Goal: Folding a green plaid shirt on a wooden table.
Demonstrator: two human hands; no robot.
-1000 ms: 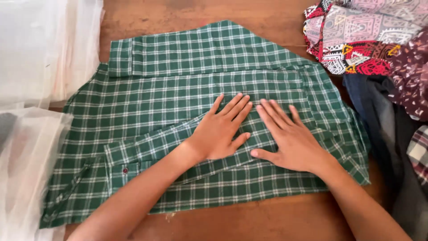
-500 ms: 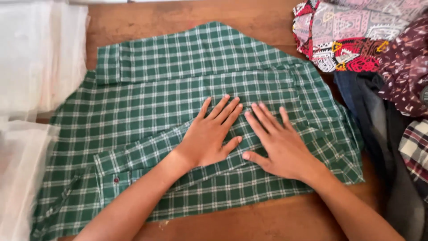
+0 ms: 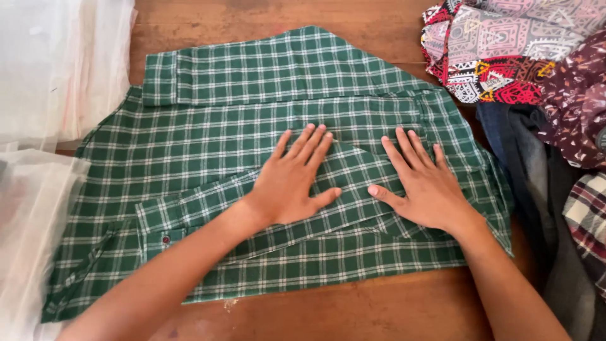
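A green and white checked shirt point(image 3: 252, 120) lies flat on a brown wooden table point(image 3: 353, 309), sleeves folded across its body. My left hand point(image 3: 293, 180) presses flat on the folded sleeve near the shirt's middle, fingers spread. My right hand point(image 3: 423, 183) lies flat beside it, a little to the right, palm down on the cloth near the shirt's right edge. Neither hand grips anything. The sleeve cuff point(image 3: 158, 224) with a dark red button shows at the lower left.
Clear plastic bags point(image 3: 57, 69) are heaped along the left edge. A pile of clothes sits at the right: a red, pink and white patterned cloth point(image 3: 492, 50), a maroon printed one point(image 3: 574, 95), and dark denim point(image 3: 530, 170).
My right hand has slid to the right, away from my left hand, smoothing the cloth. The view has shifted slightly.
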